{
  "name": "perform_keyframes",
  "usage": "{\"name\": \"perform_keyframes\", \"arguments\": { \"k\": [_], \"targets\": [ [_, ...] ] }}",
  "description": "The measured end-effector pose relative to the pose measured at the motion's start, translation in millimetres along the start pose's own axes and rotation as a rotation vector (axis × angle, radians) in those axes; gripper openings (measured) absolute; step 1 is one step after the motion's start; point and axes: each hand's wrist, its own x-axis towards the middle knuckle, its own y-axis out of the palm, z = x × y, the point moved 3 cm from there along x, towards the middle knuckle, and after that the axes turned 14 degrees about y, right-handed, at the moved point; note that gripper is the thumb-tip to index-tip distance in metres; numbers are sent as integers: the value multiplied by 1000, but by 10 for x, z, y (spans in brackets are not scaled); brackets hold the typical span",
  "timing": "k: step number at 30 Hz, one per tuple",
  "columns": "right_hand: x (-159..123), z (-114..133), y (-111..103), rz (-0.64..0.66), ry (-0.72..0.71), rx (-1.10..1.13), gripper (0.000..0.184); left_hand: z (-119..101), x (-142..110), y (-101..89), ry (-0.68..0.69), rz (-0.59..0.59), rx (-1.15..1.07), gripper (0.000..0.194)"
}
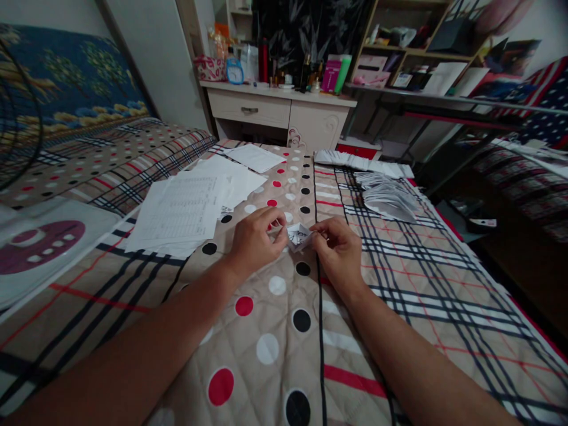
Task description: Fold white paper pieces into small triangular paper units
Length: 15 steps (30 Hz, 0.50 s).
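A small folded piece of paper with dark writing on it is held up between both hands over the bedspread. My left hand pinches its left side with thumb and forefinger. On the opposite side, my right hand grips the paper the same way, fingers curled in. The paper looks partly opened in the middle, with raised edges. Printed sheets lie in a loose pile to the left of my left hand. Folded paper pieces are bunched together beyond my right hand.
A patterned bedspread lies under everything. Another row of folded papers rests near the bed's far edge. A plastic-wrapped package is at left. Beyond the bed stand a white dresser with bottles and a blue clock.
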Motion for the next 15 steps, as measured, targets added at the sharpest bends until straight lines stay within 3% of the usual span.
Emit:
{"name": "perform_keyframes", "arguments": {
  "k": [7,12,15],
  "targets": [
    [-16,54,7,52,-9,-21,12,-129,17,33,180,108,10,30],
    [-13,-9,25,47,31,-65,3,-148,21,18,206,155,66,16],
    [4,-89,28,15,71,-59,12,-88,16,-6,198,116,130,6]
  ]
}}
